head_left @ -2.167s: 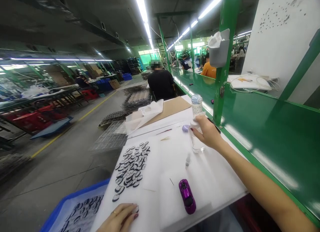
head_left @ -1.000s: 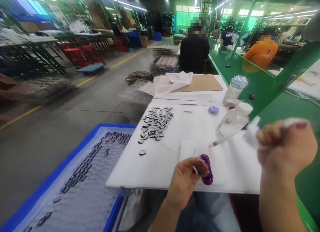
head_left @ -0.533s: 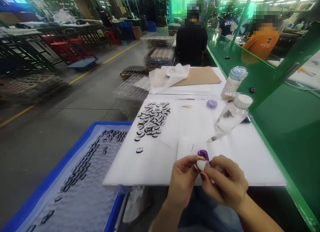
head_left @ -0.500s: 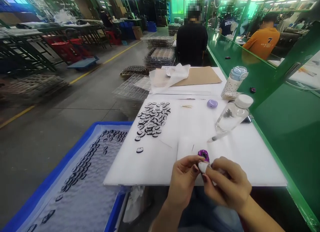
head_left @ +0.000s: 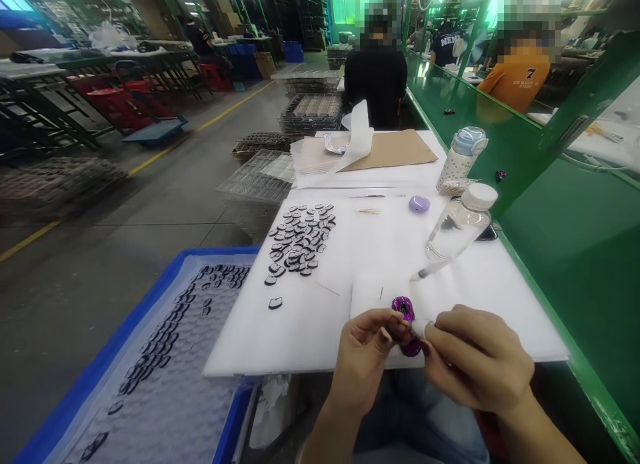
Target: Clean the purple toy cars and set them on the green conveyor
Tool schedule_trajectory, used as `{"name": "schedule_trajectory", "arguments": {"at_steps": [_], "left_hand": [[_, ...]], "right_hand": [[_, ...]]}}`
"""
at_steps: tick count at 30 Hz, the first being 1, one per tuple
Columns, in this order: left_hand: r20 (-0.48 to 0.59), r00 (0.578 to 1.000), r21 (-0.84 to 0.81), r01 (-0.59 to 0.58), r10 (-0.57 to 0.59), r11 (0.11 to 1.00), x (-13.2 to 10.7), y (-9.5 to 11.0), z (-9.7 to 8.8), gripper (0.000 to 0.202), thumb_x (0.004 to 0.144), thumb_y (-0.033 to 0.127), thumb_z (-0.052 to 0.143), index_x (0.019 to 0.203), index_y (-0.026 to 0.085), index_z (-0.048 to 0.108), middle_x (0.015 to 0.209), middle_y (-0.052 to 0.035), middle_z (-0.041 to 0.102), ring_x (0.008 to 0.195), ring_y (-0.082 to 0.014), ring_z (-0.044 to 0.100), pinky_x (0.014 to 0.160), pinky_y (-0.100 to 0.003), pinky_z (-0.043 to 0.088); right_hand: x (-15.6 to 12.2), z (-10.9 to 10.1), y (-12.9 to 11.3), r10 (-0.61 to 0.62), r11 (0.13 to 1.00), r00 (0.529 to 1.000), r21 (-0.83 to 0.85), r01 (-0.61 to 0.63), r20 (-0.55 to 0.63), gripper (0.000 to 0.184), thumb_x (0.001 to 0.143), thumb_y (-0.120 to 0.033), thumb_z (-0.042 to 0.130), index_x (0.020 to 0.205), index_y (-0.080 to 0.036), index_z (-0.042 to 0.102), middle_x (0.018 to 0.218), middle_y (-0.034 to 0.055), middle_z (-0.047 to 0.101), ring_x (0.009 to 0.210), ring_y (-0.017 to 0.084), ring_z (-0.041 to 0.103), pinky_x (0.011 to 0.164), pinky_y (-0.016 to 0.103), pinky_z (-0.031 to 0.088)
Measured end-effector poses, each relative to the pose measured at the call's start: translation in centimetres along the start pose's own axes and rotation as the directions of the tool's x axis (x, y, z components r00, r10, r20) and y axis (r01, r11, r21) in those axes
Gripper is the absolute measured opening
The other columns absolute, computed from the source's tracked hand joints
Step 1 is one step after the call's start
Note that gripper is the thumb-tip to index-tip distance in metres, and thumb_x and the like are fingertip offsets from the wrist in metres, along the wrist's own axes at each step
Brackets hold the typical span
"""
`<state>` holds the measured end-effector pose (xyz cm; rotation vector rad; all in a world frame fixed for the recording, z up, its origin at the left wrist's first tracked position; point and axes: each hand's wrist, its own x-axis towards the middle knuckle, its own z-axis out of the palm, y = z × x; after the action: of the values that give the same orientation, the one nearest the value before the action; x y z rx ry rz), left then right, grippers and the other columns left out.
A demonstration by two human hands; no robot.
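Left hand (head_left: 363, 357) of mine is pinched shut on the purple car (head_left: 406, 312), thumb and fingers gripping its near end and holding it just over the front edge of the desk (head_left: 280, 337). My right hand (head_left: 475, 364) is closed on a white wad (head_left: 418, 327), whose tip presses against the side of the car. I judge that this one car is mid-wipe, neither finished nor set down.

None of the loose parts is in my fingers. The pile of black pieces (head_left: 300, 241) lies well apart on the desk, with a single black piece (head_left: 275, 303) nearer to me. Many more lie in the blue tray (head_left: 220, 251) to my left. Whether any piece is already fitted to the car I cannot tell, since my fingers cover most of it.

A clear bottle (head_left: 457, 227) with a white cap stands beyond the car, near the green belt (head_left: 565, 231). Just beside it lies a thin dropper (head_left: 425, 272), untouched. So I reckon nearly all the pieces are yet to be handled.
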<state>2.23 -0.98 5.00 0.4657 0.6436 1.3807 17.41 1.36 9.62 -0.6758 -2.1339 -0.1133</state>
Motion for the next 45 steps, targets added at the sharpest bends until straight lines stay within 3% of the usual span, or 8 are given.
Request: {"name": "schedule_trajectory", "arguments": {"at_steps": [7,11,16,18,20,23,27,45], "left_hand": [[0.019,0.999,0.024,-0.035,0.035,0.999,0.0,-0.2,0.0,0.023,0.068,0.035,0.09,0.084,0.021,0.081,0.077,-0.0036,0.077,0.07,-0.0096,0.068,0.071,-0.015,0.056],[0.016,0.998,0.045,-0.066,0.065,0.997,0.0,-0.3,0.1,0.023,0.069,0.036,0.089,0.084,0.021,0.081,0.079,-0.0049,0.077,0.072,-0.0118,0.07,0.074,-0.018,0.059],[0.143,0.985,0.23,-0.125,0.093,0.965,-0.7,0.9,-0.9,0.025,0.073,0.04,0.085,0.088,0.02,0.081,0.076,-0.0064,0.076,0.068,-0.015,0.07,0.066,-0.022,0.06],[0.207,0.964,0.482,-0.248,0.166,0.84,-1.2,1.6,-1.4,0.018,0.077,0.032,0.083,0.09,0.02,0.08,0.078,-0.0061,0.076,0.07,-0.0159,0.07,0.067,-0.023,0.06],[0.292,0.909,0.731,-0.413,0.299,0.542,-1.5,1.9,-1.6,0.016,0.08,0.019,0.079,0.096,0.02,0.078,0.084,-0.0056,0.076,0.075,-0.016,0.071,0.073,-0.023,0.059],[0.483,0.766,0.82,-0.565,0.425,0.085,-1.5,1.5,-1.5,0.023,0.082,0.008,0.074,0.103,0.017,0.074,0.091,-0.0062,0.074,0.081,-0.0157,0.07,0.077,-0.023,0.058],[0.601,0.689,0.78,-0.616,0.405,-0.11,-1.1,0.3,-1.3,0.024,0.085,0.008,0.07,0.108,0.015,0.07,0.09,-0.0063,0.069,0.081,-0.0158,0.067,0.073,-0.026,0.058],[0.473,0.807,0.866,-0.5,0.354,-0.016,-0.9,0.5,-1.2,0.024,0.088,0.02,0.07,0.112,0.019,0.069,0.103,-0.007,0.067,0.092,-0.0183,0.068,0.081,-0.029,0.06]], "right_hand": [[-0.3,0.6,-0.4,-0.001,0.996,1.0,0.088,0.002,-0.012,0.017,0.082,-0.006,0.054,0.092,-0.014,0.064,0.075,0.0047,0.058,0.059,0.012,0.052,0.049,0.025,0.042],[-1.3,-0.3,0.7,0.147,0.989,0.986,0.025,-0.145,-0.08,0.015,0.083,-0.005,0.06,0.091,-0.015,0.067,0.083,0.0045,0.061,0.055,0.008,0.049,0.048,0.022,0.042],[-3.9,-0.3,1.5,0.565,0.804,0.825,0.231,-0.549,-0.007,0.012,0.091,-0.014,0.06,0.091,-0.018,0.071,0.081,0.0042,0.063,0.066,0.012,0.06,0.053,0.023,0.046],[-4.9,0.2,1.3,0.666,0.691,0.738,0.28,-0.666,0.108,0.013,0.094,-0.021,0.06,0.089,-0.019,0.072,0.08,0.0047,0.064,0.07,0.015,0.063,0.056,0.025,0.049],[-5.6,0.7,0.9,0.705,0.623,0.685,0.299,-0.723,0.186,0.015,0.094,-0.025,0.061,0.087,-0.019,0.073,0.081,0.0046,0.064,0.07,0.015,0.063,0.058,0.026,0.049],[-6.1,1.2,0.3,0.733,0.58,0.652,0.32,-0.749,0.195,0.012,0.093,-0.025,0.062,0.087,-0.019,0.071,0.083,0.0036,0.062,0.072,0.015,0.062,0.061,0.026,0.049],[-6.0,1.3,-0.1,0.725,0.589,0.66,0.318,-0.743,0.197,0.008,0.092,-0.023,0.062,0.089,-0.019,0.068,0.084,0.003,0.058,0.072,0.014,0.059,0.061,0.026,0.047],[-5.7,1.2,0.0,0.683,0.631,0.683,0.259,-0.731,0.259,0.004,0.091,-0.02,0.061,0.091,-0.019,0.065,0.087,0.004,0.055,0.072,0.014,0.057,0.058,0.025,0.046]]}}
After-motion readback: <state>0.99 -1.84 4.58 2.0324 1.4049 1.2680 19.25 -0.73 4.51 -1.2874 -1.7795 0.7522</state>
